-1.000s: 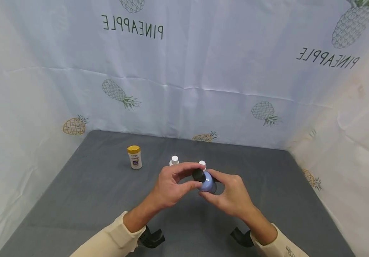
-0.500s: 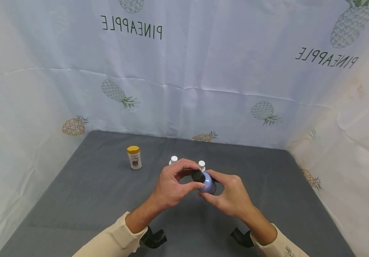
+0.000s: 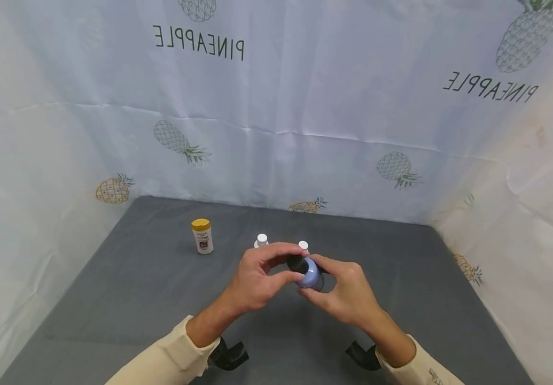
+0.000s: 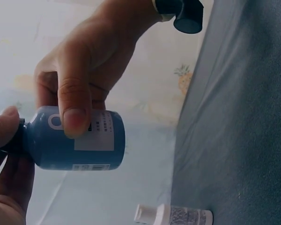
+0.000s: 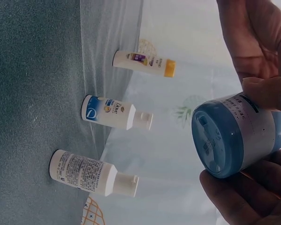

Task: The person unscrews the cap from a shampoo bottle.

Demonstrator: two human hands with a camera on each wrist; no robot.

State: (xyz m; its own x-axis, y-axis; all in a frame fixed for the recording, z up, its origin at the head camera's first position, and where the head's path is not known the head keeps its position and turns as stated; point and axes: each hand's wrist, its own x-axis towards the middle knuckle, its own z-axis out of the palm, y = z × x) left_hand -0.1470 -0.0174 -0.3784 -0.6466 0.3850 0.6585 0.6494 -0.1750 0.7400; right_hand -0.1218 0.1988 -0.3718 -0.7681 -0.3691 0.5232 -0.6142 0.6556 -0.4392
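Note:
A small blue bottle with a black cap is held tilted above the grey table. My right hand grips the bottle's body, thumb below and fingers over it. My left hand pinches the black cap between thumb and fingers. In the left wrist view the blue bottle lies sideways with a white label, and my left fingers cover its cap. The right wrist view shows the bottle's round base.
Three small bottles stand behind my hands: a yellow-capped one at the left, a white-capped one and another white-capped one. In the right wrist view one of them is a Dove bottle. Pineapple-print sheets wall in the table's far and side edges.
My left fingers have shifted slightly round the black cap. The bottle and my right hand stay in almost the same place.

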